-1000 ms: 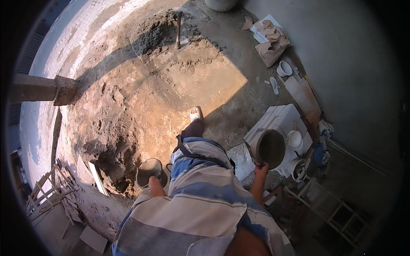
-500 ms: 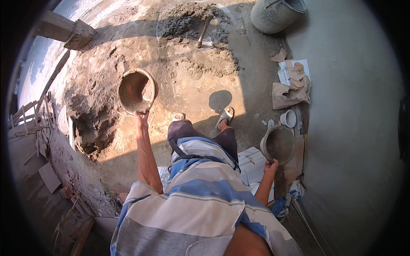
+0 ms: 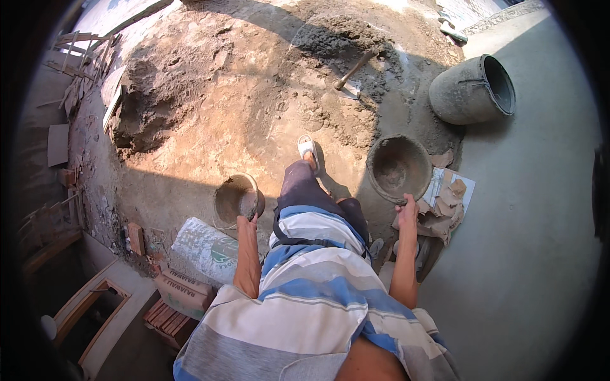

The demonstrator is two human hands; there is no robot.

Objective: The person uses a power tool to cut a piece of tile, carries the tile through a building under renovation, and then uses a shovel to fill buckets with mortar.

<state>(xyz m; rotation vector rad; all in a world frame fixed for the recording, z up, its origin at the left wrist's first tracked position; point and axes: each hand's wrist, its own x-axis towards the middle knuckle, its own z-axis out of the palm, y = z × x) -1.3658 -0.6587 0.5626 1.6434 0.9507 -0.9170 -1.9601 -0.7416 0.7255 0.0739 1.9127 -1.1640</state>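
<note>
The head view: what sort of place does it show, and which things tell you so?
Probably a building site: a hoe is at the edge of a grey, mortar-like heap, and the right hand holds a crusted bucket.

The bucket [image 3: 236,198] left of centre and the bucket [image 3: 399,167] right of centre look matt, rough-crusted; the upper-right barrel [image 3: 459,95], dull; the hoe handle [image 3: 357,68], wooden; the torn bag [image 3: 441,217], creased brown paper.
</note>
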